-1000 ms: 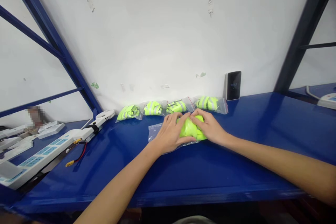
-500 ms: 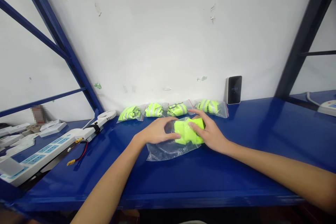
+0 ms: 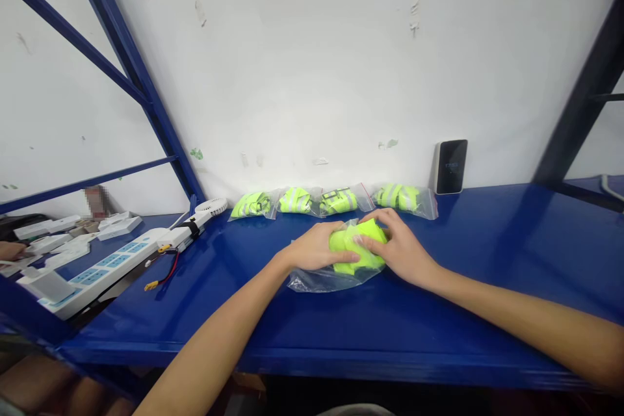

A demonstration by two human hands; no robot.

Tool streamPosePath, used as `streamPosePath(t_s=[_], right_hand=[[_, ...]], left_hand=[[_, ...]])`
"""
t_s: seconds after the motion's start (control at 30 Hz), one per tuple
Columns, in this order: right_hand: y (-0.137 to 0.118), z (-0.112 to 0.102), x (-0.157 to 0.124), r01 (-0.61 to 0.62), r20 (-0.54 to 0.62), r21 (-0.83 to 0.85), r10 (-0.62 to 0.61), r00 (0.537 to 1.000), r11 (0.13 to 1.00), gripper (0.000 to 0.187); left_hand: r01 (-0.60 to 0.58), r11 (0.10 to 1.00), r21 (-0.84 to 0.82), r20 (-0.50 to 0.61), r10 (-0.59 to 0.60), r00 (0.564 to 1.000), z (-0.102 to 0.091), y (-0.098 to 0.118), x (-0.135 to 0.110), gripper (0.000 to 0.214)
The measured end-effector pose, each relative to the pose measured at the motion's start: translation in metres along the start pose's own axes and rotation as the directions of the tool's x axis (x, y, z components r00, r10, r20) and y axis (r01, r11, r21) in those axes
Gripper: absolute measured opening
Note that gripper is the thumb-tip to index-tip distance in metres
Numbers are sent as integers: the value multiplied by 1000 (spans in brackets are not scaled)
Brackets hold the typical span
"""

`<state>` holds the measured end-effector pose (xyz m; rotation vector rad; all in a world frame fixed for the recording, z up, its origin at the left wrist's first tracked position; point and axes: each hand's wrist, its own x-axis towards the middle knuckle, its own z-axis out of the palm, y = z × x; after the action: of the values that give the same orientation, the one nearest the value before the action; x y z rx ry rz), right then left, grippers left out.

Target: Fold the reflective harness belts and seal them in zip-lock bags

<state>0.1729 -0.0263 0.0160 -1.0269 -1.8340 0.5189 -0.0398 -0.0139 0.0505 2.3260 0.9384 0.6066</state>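
A folded neon-yellow vest (image 3: 357, 248) lies inside a clear plastic bag (image 3: 322, 278) on the blue shelf (image 3: 439, 312). My left hand (image 3: 314, 252) grips the bag and vest from the left, fingers curled onto them. My right hand (image 3: 402, 248) presses the vest from the right, fingers closed over its top. Behind them, along the wall, several bagged neon vests (image 3: 336, 200) lie in a row.
A black device (image 3: 451, 166) leans on the wall at the back right. A white handheld fan (image 3: 207, 213), a power strip (image 3: 102, 270) and a red-and-black wire with a yellow plug (image 3: 163, 278) lie at left. Blue rack struts (image 3: 141, 84) rise on both sides.
My left hand slid right along the bag and closed on the vest. The vest got squeezed tighter between both hands. The view shifted slightly left.
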Motion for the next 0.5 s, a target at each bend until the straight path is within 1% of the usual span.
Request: streamPosePath(t_s=[0.07, 0.13, 0.2, 0.27, 0.33, 0.43, 0.5], right_hand=[[2, 0, 2, -39, 10, 36, 38, 999, 999, 35], [3, 0, 5, -98, 56, 137, 91, 994, 986, 38], [4, 0, 6, -159, 105, 239, 137, 985, 958, 43], [5, 1, 7, -194, 130, 308, 161, 978, 931, 48], [5, 3, 6, -194, 121, 350, 161, 979, 916, 48], [2, 7, 2, -184, 99, 365, 159, 982, 913, 44], [-1, 11, 0, -206, 113, 355, 177, 978, 912, 42]], left_hand=[[28, 999, 31, -62, -26, 998, -3, -8, 0, 46], [60, 997, 46, -119, -54, 991, -7, -15, -3, 46], [80, 996, 37, -151, -73, 986, -11, -19, -5, 47], [91, 996, 20, -147, -87, 985, -12, -19, -8, 48], [102, 995, 5, -124, -100, 987, -13, -15, -8, 50], [87, 996, 20, -84, -85, 993, -14, -7, -8, 49], [62, 996, 58, -74, -58, 996, -16, -2, -8, 48]])
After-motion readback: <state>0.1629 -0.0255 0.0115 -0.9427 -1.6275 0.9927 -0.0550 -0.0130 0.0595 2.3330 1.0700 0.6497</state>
